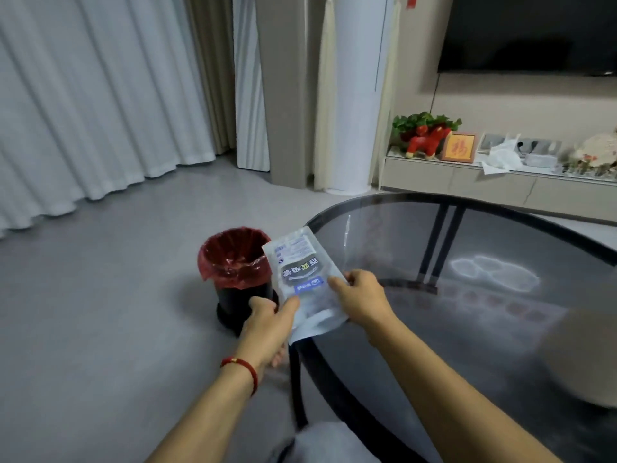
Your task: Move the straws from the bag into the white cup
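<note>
Translucent printed bag [305,282], flat

Floor [100,295]: pale grey, smooth.
Table [500,329]: round, dark glass top w/ black rim; ceiling light reflected on it.
Bin [233,285]: black, red liner, on floor just left of table.
Curtains [83,95]: white, pleated, far left of table, reaching floor.
Column unit [354,95]: tall white cylinder behind table.
TV [527,31]: dark, wall-mounted, above low cabinet [467,185] behind table.
Cabinet top: green plant [425,123], red horse figure [429,142], framed pic [458,147].
</note>
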`<state>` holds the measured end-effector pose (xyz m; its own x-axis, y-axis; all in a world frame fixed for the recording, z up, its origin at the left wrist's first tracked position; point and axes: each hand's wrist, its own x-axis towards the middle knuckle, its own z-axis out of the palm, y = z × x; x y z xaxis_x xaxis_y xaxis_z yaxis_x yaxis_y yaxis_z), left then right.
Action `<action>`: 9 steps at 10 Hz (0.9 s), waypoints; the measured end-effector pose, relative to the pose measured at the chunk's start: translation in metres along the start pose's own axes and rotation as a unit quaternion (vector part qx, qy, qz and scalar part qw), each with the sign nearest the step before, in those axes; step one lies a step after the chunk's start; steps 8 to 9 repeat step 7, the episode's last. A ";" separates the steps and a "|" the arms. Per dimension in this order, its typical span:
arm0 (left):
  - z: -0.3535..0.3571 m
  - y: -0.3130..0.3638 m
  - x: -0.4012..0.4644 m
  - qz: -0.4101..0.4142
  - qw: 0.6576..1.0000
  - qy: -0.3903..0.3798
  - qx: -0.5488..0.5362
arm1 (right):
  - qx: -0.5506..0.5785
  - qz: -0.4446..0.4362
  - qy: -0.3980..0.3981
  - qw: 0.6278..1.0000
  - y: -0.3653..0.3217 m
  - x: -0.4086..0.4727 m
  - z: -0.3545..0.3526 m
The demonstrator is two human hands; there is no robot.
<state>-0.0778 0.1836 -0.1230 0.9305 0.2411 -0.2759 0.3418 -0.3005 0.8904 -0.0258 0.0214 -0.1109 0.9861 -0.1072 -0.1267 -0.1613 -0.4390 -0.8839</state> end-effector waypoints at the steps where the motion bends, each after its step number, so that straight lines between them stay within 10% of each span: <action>1: -0.026 -0.002 0.016 -0.050 0.963 -0.019 -0.265 | 0.094 0.007 -0.083 0.992 -0.023 0.014 0.036; 6: -0.111 -0.006 0.174 -0.123 0.865 0.041 -0.484 | 0.181 -0.036 -0.178 0.967 0.019 -0.037 0.008; 9: -0.099 -0.018 0.143 -0.103 0.877 0.066 -0.464 | 0.153 -0.059 -0.166 0.972 0.020 -0.060 -0.012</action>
